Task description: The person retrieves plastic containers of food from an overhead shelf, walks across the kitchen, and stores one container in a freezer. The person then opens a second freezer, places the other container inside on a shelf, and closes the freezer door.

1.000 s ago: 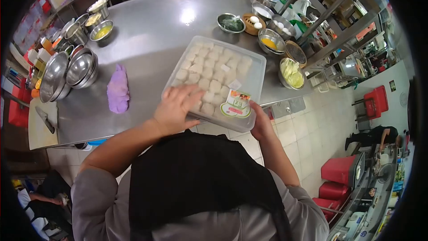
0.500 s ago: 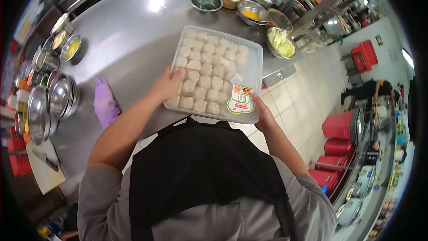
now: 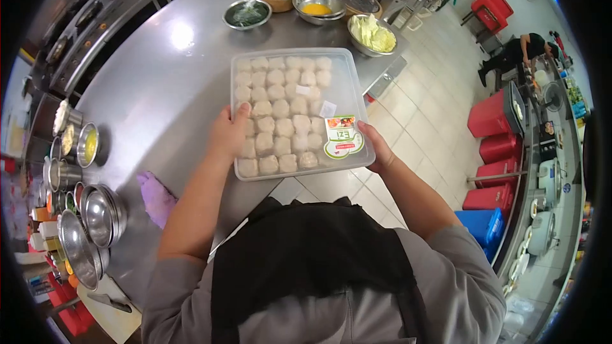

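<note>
Both hands hold a flat, clear plastic container [image 3: 349, 79] over the edge of the steel table. Rows of pale round dumplings show through its lid, and a green, white and red label sits near its lower right. My left hand [image 3: 229, 132] grips the left side, thumb on top. At the right side, my right hand [image 3: 376, 146] clasps the edge with its thumb near the label. The undersides of the fingers are hidden. A purple cloth [image 3: 156, 197] lies on the table left of my left forearm.
Beyond the container are bowls with cabbage [image 3: 373, 35], yellow liquid [image 3: 316, 9] and greens [image 3: 247, 14]. Metal bowls [image 3: 105, 215] stand at left, near a knife on a cutting board [image 3: 115, 318]. Red bins [image 3: 488, 196] and another person [image 3: 517, 56] are at right.
The view has shifted and turned. The container now looks straighter and a little further left, still held by both hands.
</note>
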A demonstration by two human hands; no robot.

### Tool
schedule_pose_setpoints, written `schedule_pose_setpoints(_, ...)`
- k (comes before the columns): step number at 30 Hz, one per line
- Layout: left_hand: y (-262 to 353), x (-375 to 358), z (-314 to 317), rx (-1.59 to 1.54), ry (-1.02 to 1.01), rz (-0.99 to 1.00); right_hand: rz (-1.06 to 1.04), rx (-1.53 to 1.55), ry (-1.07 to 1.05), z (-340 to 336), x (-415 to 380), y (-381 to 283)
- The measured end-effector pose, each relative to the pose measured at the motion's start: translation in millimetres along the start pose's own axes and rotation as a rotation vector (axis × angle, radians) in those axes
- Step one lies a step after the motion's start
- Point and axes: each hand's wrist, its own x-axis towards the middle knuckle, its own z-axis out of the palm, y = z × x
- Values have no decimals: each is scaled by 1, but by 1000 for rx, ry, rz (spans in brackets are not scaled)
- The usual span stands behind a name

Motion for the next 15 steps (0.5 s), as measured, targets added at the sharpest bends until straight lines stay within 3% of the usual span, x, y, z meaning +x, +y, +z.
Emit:
schedule_pose_setpoints(3,-36,25,0,201,104,92,-5,33,-24,-8,5,4)
schedule_pose_setpoints(5,-12,9,6,176,98,-24,-33,-1,-115,-42,17,20)
schedule_pose_setpoints(6,-25,17,9,169,167,54,-35,-15,-111,-36,20,16)
schedule_pose_setpoints(8,2,4,4,379,175,24,-84,62,-199,-9,13,5)
schedule_pose_setpoints(9,-21,17,8,433,271,91,-81,80,-204,-8,12,7)
schedule_pose_setpoints(11,7,-2,3,449,212,128,-95,70,-147,-6,11,8)
schedule_pose_setpoints(14,4,17,-7,609,469,496,-156,72,-127,-17,36,26)
schedule_pose_setpoints(15,36,5,-15,635,512,540,-144,43,-121,-14,45,26)
